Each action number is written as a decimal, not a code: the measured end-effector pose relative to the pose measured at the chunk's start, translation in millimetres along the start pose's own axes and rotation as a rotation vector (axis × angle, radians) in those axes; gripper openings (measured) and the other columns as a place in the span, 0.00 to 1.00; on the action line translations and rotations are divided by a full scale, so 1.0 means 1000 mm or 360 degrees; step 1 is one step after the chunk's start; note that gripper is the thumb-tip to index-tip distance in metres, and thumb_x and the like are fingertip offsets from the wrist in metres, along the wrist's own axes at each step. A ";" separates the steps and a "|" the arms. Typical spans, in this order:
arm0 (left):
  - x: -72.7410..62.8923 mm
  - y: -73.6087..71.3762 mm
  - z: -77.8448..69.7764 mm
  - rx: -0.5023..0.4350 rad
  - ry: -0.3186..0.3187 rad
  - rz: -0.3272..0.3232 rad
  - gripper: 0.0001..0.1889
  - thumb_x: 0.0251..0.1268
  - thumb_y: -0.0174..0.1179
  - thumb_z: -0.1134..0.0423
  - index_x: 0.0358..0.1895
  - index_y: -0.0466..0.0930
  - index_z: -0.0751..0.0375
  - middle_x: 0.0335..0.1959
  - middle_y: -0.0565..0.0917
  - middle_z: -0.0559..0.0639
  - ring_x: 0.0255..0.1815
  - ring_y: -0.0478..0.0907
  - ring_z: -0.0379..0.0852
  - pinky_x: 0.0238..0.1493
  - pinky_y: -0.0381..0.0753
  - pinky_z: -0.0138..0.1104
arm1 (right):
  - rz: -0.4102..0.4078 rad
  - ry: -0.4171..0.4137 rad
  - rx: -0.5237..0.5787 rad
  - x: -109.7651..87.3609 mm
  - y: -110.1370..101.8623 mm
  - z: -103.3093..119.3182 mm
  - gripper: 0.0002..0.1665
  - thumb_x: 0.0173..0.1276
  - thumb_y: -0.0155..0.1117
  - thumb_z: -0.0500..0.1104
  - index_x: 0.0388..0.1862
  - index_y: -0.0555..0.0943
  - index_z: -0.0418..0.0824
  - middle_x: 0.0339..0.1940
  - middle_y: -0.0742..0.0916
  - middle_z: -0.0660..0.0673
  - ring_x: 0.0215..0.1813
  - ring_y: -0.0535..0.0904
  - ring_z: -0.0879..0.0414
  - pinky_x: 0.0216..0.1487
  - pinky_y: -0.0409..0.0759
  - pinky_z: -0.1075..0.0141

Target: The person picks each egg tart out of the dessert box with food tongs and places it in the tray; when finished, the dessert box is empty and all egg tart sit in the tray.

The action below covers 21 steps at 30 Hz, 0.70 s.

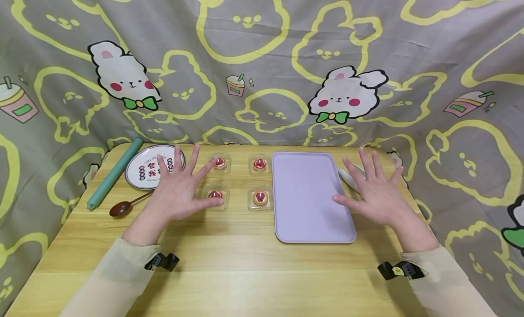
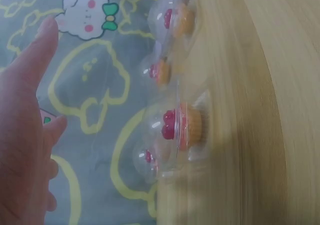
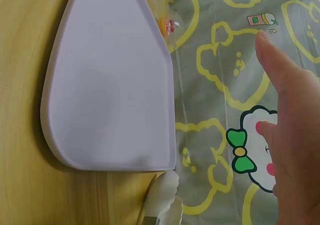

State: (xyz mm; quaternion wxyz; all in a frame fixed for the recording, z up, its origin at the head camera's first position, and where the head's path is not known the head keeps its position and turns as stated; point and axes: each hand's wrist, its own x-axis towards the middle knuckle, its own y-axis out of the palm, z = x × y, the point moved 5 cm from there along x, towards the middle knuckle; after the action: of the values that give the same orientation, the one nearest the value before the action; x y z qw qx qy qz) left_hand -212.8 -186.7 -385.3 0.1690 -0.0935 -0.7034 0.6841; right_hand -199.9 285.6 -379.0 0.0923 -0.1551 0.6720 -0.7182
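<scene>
- Step in hand, as judged: ready, nothing grasped; your left hand [image 1: 176, 189] and right hand [image 1: 376, 192] are spread, fingers straight, gripping nothing.
- Next move, as judged: lower and curl the fingers.
- By your left thumb and index finger: four boxed cakes [image 1: 260, 198].
- Under your left outer fingers: one plate [image 1: 137, 164].
- By your right thumb: one tray [image 1: 313, 198], one pair of tongs [image 3: 162, 192].
- Farther, left of your left fingers: one spoon [image 1: 120, 209], one green roll [image 1: 114, 173].
</scene>
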 end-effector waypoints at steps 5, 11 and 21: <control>-0.001 -0.001 -0.002 -0.0003 0.0003 -0.0005 0.60 0.54 0.53 0.12 0.87 0.52 0.38 0.88 0.33 0.59 0.81 0.30 0.80 0.67 0.15 0.75 | -0.0047 -0.0041 -0.0017 0.001 -0.004 0.003 0.63 0.69 0.58 0.79 0.90 0.49 0.48 0.88 0.32 0.40 0.85 0.25 0.34 0.63 0.15 0.19; -0.003 -0.002 -0.006 -0.0012 0.0019 -0.0037 0.60 0.53 0.51 0.11 0.88 0.48 0.35 0.88 0.33 0.57 0.83 0.29 0.77 0.68 0.23 0.78 | -0.0100 -0.0093 -0.0007 0.002 -0.011 0.013 0.63 0.69 0.60 0.78 0.89 0.53 0.46 0.88 0.36 0.37 0.86 0.32 0.32 0.67 0.19 0.20; -0.007 -0.004 -0.019 -0.0246 0.0094 -0.0094 0.61 0.54 0.50 0.11 0.88 0.48 0.39 0.88 0.45 0.52 0.85 0.44 0.67 0.73 0.40 0.77 | -0.0127 -0.0156 0.0171 0.010 -0.017 0.031 0.62 0.66 0.65 0.77 0.89 0.55 0.50 0.89 0.42 0.40 0.87 0.41 0.36 0.74 0.46 0.22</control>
State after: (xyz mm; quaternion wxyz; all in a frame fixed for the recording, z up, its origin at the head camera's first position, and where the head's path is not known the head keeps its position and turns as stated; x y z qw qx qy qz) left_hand -199.5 -171.6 -382.0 0.2020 -0.1058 -0.7513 0.6194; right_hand -197.0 254.0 -360.0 0.1046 -0.2117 0.6203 -0.7480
